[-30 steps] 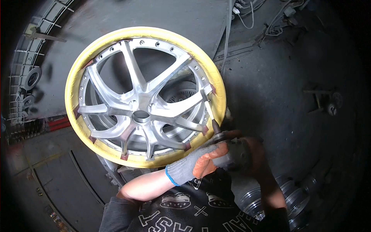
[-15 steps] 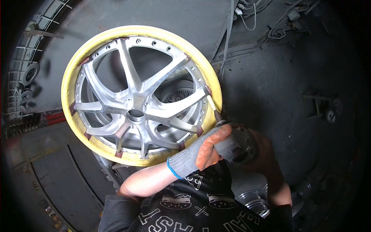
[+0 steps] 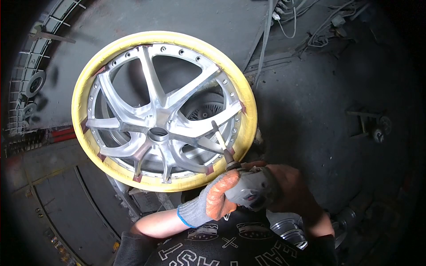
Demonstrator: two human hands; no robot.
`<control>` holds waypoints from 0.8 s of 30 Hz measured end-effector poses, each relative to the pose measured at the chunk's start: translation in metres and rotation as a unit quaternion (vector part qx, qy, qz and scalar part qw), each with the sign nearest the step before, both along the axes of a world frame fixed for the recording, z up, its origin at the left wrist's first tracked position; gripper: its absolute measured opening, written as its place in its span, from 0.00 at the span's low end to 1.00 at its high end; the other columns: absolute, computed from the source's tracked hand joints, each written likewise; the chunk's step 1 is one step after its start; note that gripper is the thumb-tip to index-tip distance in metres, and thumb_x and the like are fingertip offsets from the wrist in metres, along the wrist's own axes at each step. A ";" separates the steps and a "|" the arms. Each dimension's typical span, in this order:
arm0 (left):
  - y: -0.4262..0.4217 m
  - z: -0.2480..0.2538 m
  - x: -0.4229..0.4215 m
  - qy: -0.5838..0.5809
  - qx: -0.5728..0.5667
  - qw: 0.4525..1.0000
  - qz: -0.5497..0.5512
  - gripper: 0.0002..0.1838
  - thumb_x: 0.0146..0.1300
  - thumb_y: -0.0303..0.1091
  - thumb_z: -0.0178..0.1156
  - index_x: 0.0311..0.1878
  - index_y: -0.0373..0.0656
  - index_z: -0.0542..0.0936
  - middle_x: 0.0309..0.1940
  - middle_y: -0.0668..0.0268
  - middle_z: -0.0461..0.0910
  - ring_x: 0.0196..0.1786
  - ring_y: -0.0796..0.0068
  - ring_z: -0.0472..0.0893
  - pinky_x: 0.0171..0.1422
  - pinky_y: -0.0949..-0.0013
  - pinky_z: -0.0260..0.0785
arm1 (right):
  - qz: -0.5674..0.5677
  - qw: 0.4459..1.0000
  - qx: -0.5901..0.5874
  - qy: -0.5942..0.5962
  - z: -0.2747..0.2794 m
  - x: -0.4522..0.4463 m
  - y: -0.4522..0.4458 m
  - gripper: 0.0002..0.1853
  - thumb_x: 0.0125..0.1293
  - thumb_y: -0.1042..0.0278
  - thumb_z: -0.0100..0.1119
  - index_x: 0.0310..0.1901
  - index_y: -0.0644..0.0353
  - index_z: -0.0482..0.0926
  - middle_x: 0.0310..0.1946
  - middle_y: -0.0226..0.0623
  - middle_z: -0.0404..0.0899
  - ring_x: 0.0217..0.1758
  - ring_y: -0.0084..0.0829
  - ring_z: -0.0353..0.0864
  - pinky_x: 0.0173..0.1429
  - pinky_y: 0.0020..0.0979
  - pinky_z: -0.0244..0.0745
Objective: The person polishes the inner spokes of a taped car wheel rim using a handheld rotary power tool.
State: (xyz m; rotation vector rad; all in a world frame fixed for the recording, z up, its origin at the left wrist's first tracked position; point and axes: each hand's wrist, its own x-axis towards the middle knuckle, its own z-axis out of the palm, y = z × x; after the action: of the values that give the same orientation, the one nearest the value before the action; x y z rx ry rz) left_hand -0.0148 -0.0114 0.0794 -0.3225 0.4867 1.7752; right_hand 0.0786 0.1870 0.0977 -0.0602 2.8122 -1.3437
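A silver alloy wheel (image 3: 153, 84) lies face up in front of me, its outer lip wrapped in yellow tape (image 3: 248, 93). My left hand (image 3: 217, 197), in a grey glove with orange coating, is closed around the neck of a grey die grinder (image 3: 253, 188). My right hand (image 3: 293, 188) is wrapped round the tool's body from the right, its fingers partly hidden in shadow. A slim pale shaft with a dark tip (image 3: 215, 125) reaches from the grinder over a lower right spoke. Whether the tip touches the metal I cannot tell.
Dark red patches (image 3: 209, 170) mark the rim at the spoke ends. Below the wheel is a metal stand (image 3: 122, 193). More wheels (image 3: 288, 226) lie at lower right. Cables (image 3: 286, 20) hang at the top, a wire rack (image 3: 33, 57) stands left, and a wheeled metal frame (image 3: 368, 124) sits right.
Both hands and the grinder have moved left and slightly down. The tip has shifted from the rim edge at the spoke's end inward along the spoke. The wheel appears slightly shifted right.
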 end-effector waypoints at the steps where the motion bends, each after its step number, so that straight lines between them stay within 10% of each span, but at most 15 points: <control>1: 0.001 -0.002 0.001 -0.005 -0.006 1.000 0.003 0.41 0.70 0.56 0.62 0.78 0.46 0.60 0.74 0.51 0.66 0.73 0.54 0.71 0.76 0.48 0.65 | 0.001 1.000 0.000 0.001 -0.001 0.002 0.000 0.30 0.51 0.62 0.76 0.52 0.66 0.75 0.40 0.51 0.83 0.42 0.54 0.86 0.47 0.47 0.83; 9: 0.021 -0.073 0.018 0.042 -0.039 0.998 0.000 0.33 0.72 0.52 0.61 0.72 0.41 0.69 0.66 0.55 0.76 0.67 0.60 0.78 0.73 0.54 0.70 | -0.061 0.998 0.011 0.006 -0.011 0.007 0.023 0.34 0.49 0.59 0.79 0.53 0.69 0.73 0.39 0.53 0.82 0.40 0.54 0.87 0.46 0.47 0.84; 24: -0.003 -0.003 0.003 -0.028 -0.011 1.000 0.008 0.43 0.68 0.53 0.63 0.76 0.33 0.61 0.75 0.45 0.65 0.74 0.52 0.71 0.77 0.48 0.64 | 0.048 0.999 -0.018 0.015 -0.015 -0.005 0.010 0.32 0.51 0.58 0.76 0.53 0.67 0.73 0.40 0.52 0.82 0.42 0.54 0.86 0.47 0.47 0.83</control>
State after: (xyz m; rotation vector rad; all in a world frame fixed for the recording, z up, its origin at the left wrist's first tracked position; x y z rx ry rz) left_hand -0.0113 -0.0140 0.0764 -0.3926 0.4651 1.7719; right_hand 0.0733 0.1973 0.0830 -0.2161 2.7697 -1.3852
